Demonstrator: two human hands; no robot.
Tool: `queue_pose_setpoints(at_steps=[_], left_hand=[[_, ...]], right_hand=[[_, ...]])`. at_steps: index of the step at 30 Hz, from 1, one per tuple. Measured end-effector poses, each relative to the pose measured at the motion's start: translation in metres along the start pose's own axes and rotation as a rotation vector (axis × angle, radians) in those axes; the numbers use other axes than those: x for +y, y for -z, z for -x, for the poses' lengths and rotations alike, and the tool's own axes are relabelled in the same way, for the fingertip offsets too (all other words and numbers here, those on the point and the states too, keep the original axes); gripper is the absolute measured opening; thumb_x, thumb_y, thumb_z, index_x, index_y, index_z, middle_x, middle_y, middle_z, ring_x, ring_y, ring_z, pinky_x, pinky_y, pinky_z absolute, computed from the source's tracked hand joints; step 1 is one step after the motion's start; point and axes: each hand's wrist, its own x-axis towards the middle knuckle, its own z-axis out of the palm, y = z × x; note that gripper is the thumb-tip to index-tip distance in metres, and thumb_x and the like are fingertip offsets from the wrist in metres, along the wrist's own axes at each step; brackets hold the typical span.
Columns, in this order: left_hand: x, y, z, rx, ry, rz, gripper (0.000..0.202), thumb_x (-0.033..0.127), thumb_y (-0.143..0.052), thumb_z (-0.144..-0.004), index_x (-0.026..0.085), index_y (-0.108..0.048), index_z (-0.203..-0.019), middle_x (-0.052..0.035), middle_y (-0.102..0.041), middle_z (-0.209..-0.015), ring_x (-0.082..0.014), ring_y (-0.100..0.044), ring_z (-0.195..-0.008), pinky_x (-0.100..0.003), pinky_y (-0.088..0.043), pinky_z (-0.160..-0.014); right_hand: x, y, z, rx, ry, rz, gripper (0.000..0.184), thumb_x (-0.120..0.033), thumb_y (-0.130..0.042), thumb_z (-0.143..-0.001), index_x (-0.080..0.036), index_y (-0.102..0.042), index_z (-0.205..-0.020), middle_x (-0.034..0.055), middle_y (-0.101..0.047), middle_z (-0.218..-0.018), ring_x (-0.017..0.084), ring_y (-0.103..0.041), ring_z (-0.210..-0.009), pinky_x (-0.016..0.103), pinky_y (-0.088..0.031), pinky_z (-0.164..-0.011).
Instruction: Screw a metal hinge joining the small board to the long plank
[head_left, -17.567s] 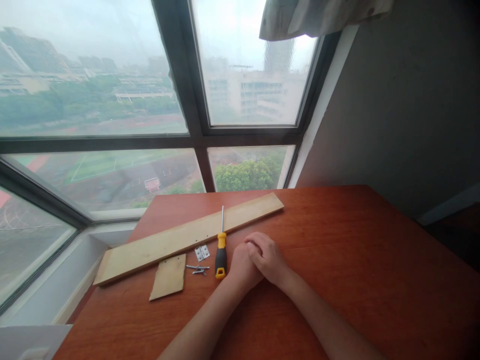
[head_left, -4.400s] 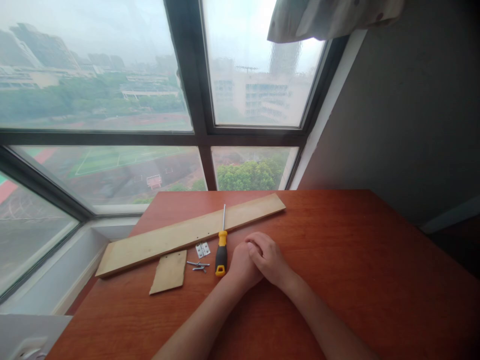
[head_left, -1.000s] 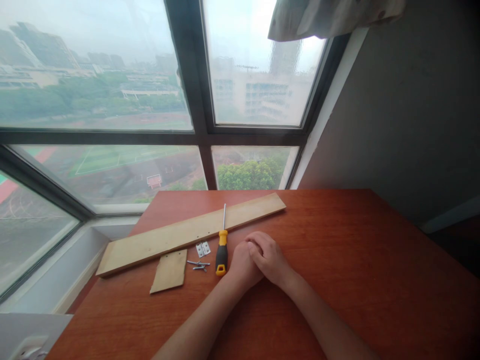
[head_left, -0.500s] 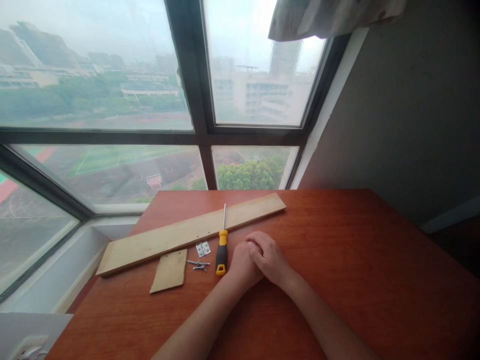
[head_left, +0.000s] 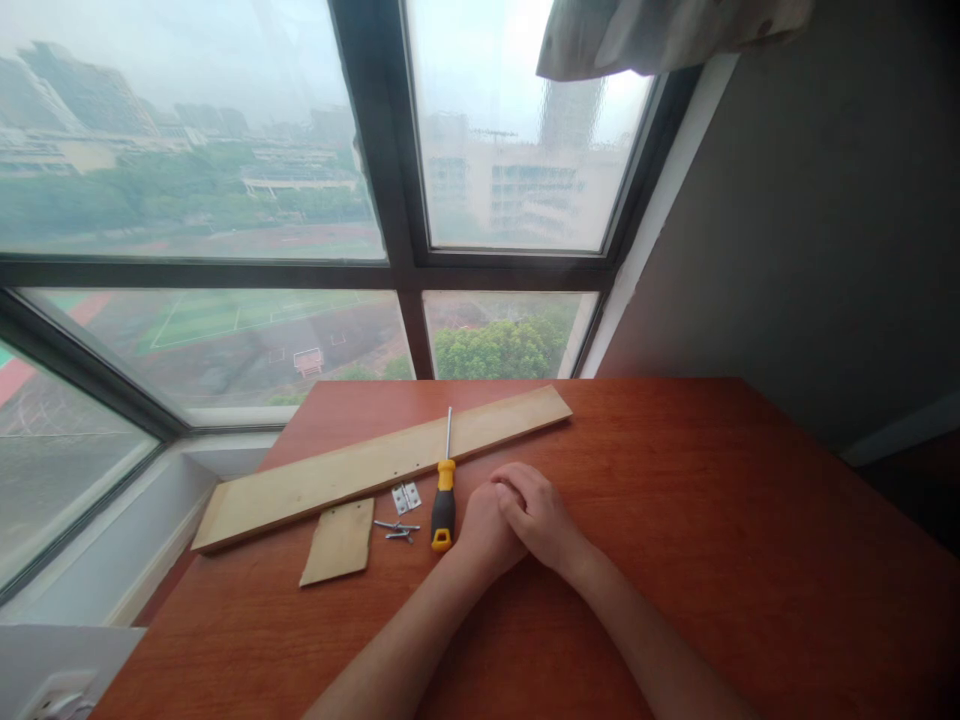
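Observation:
My left hand (head_left: pixel 487 520) and my right hand (head_left: pixel 544 515) are clasped together on the table. The right one lies over the left, its fingers closed round it. Most of the left fingers are covered, but that hand looks closed, with no object showing in it. Just left of them, untouched, is a screwdriver (head_left: pixel 444 505) with a yellow and black handle. Its shaft rests across a long wooden board (head_left: pixel 322 468). Beside the handle lie a silver hinge (head_left: pixel 406 498) and several screws (head_left: pixel 397 530). A small wooden piece (head_left: pixel 339 543) with two holes sits further left.
The reddish-brown table (head_left: pixel 712 520) reaches up to a dark-framed window (head_left: pixel 405 270). On the right rises a grey wall (head_left: pixel 810 230). A piece of cloth (head_left: pixel 660 35) hangs at the top. A white sill (head_left: pixel 142 530) runs along the left side.

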Motion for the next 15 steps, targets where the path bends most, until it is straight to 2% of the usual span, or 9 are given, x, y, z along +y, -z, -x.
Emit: queue_pose_setpoints(at_steps=[15], left_hand=[[-0.0017,-0.0038,-0.0001,0.017,0.006,0.015,0.027,0.021,-0.047,-0.088,0.014,-0.069,-0.101,-0.0124,-0.07,-0.094,-0.0219,-0.065,-0.089,-0.03,-0.051,-0.082]], right_hand=[[-0.0017,0.0008,-0.0003,-0.005,-0.006,0.0,0.018,-0.021,-0.047,-0.089,-0.019,-0.064,-0.095,0.0063,-0.067,-0.096,0.02,-0.059,-0.094,0.035,-0.045,-0.088]])
